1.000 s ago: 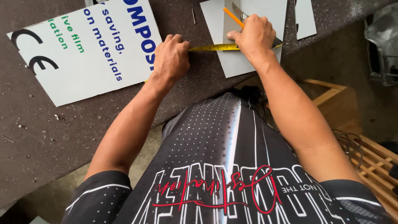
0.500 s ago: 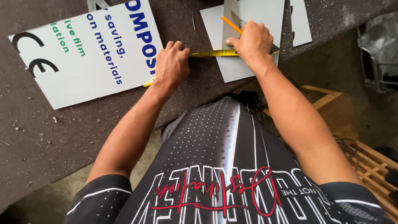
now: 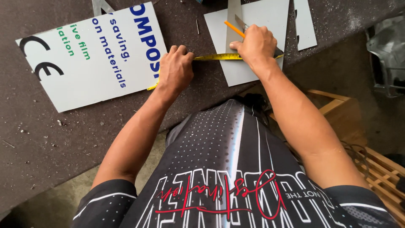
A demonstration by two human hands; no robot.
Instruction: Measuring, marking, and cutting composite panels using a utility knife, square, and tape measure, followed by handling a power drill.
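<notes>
The yellow tape measure (image 3: pixel 215 56) lies stretched across the grey panel (image 3: pixel 253 42) on the table (image 3: pixel 63 139), left hand (image 3: pixel 175 69) pressing it flat, right hand (image 3: pixel 255 44) gripping an orange pencil (image 3: pixel 233 28); no drawn mark is visible, possibly hidden.

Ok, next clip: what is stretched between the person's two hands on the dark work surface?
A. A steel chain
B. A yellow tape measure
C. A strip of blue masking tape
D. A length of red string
B: a yellow tape measure runs flat from the left hand to the right hand, which also holds an orange pencil over the small grey panel.
</notes>
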